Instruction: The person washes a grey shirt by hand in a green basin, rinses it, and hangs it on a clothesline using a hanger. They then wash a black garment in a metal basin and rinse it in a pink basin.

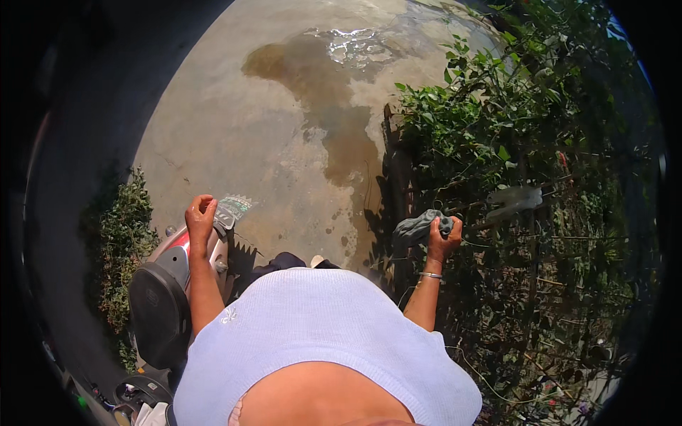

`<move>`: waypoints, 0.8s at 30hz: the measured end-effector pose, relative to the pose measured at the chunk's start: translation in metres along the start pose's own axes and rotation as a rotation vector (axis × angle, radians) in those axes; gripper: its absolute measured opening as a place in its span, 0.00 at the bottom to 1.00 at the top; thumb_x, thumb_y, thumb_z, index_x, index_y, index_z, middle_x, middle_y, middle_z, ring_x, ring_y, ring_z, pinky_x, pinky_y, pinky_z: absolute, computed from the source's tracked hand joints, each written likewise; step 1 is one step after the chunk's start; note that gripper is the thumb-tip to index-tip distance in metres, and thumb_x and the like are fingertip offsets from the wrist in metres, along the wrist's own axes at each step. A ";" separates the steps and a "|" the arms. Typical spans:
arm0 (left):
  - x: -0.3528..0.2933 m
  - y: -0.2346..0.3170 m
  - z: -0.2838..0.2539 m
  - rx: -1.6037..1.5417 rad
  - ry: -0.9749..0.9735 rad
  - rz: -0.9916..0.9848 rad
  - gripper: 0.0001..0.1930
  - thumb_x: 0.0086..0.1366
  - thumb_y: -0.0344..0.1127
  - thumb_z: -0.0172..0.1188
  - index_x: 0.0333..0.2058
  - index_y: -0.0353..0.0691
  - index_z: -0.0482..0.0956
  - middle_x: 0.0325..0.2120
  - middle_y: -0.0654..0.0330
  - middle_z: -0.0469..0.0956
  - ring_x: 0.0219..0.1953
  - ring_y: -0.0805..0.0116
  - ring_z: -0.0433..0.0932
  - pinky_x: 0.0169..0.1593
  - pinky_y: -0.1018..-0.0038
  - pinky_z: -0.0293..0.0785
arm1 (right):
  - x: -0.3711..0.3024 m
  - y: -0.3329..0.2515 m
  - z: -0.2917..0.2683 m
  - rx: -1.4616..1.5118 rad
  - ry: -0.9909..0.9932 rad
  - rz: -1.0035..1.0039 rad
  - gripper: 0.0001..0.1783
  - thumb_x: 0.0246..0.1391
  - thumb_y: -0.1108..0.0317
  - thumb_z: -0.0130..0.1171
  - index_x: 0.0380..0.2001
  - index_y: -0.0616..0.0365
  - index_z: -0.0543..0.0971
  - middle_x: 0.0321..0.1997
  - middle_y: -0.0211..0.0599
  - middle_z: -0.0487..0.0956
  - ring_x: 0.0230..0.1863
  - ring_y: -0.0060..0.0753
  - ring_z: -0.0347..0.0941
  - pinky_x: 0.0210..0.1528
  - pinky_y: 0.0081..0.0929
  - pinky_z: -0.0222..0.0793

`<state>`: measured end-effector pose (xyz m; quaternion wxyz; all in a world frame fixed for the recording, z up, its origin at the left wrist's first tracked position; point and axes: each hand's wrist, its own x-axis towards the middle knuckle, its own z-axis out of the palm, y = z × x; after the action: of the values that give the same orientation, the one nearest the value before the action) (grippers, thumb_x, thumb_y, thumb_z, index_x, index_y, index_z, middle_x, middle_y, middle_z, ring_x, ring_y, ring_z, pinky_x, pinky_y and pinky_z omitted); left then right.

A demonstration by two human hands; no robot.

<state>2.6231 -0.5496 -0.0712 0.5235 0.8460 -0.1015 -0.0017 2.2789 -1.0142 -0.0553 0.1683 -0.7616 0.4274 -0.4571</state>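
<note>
My right hand (444,240), with a silver bangle at the wrist, is closed around a bunched grey-green cloth (415,228) out to my right. One end of the cloth hangs to the left of the hand, close to the greenery. On the other side, my left hand (200,220) is raised over the front of a parked red and silver scooter (177,257). Its fingers are curled in toward the thumb, and I see nothing in them. Whether that hand touches the scooter I cannot tell.
A fence overgrown with leafy vines (483,128) runs along my right, with a whitish rag or plastic piece (515,201) hung on it. Ahead, a wet patch (341,121) stretches over the concrete ground (234,128). Shrubs (128,241) grow beyond the scooter's dark seat (158,312).
</note>
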 end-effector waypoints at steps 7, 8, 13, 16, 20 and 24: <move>0.196 -0.029 0.125 0.167 -0.025 -0.110 0.08 0.54 0.32 0.64 0.32 0.35 0.79 0.25 0.57 0.80 0.29 0.68 0.80 0.36 0.73 0.75 | 0.203 -0.070 0.276 0.527 -0.007 0.070 0.12 0.42 0.73 0.68 0.30 0.56 0.74 0.26 0.24 0.74 0.27 0.17 0.67 0.33 0.20 0.67; 0.232 -0.036 0.149 0.179 -0.022 -0.098 0.08 0.54 0.32 0.64 0.32 0.35 0.79 0.25 0.57 0.80 0.29 0.68 0.80 0.36 0.73 0.75 | 0.232 -0.080 0.315 0.509 -0.002 0.081 0.12 0.42 0.73 0.68 0.30 0.56 0.74 0.26 0.24 0.74 0.27 0.17 0.67 0.34 0.20 0.67; 0.436 -0.020 0.304 0.074 -0.073 -0.103 0.07 0.55 0.32 0.63 0.31 0.35 0.78 0.24 0.59 0.80 0.28 0.70 0.80 0.34 0.75 0.75 | 0.371 -0.088 0.504 0.660 -0.037 0.102 0.11 0.42 0.74 0.67 0.28 0.57 0.74 0.25 0.24 0.73 0.26 0.16 0.67 0.31 0.18 0.66; 0.532 0.060 0.413 -0.124 -0.209 -0.155 0.07 0.57 0.32 0.62 0.31 0.35 0.78 0.24 0.61 0.80 0.26 0.74 0.78 0.32 0.77 0.74 | 0.447 -0.100 0.576 0.628 -0.090 0.067 0.12 0.42 0.74 0.68 0.28 0.57 0.74 0.25 0.23 0.73 0.26 0.15 0.66 0.30 0.18 0.66; 0.643 0.179 0.561 -0.264 -0.505 -0.012 0.08 0.57 0.34 0.64 0.32 0.35 0.79 0.24 0.61 0.80 0.26 0.76 0.77 0.32 0.78 0.74 | 0.558 -0.111 0.641 0.659 -0.174 0.090 0.12 0.42 0.73 0.68 0.29 0.56 0.74 0.26 0.23 0.73 0.27 0.14 0.66 0.30 0.17 0.65; 0.732 0.281 0.727 -0.486 -0.776 0.215 0.20 0.56 0.36 0.67 0.46 0.37 0.75 0.35 0.62 0.80 0.38 0.74 0.76 0.46 0.75 0.72 | 0.666 -0.078 0.709 0.916 -0.272 0.159 0.13 0.42 0.74 0.66 0.32 0.57 0.74 0.29 0.27 0.77 0.30 0.17 0.71 0.33 0.20 0.69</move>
<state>3.2134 -1.4418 -0.0754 0.6272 0.6204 -0.3733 -0.2872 3.0577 -1.6000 -0.0092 0.5752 -0.6269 0.2133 -0.4803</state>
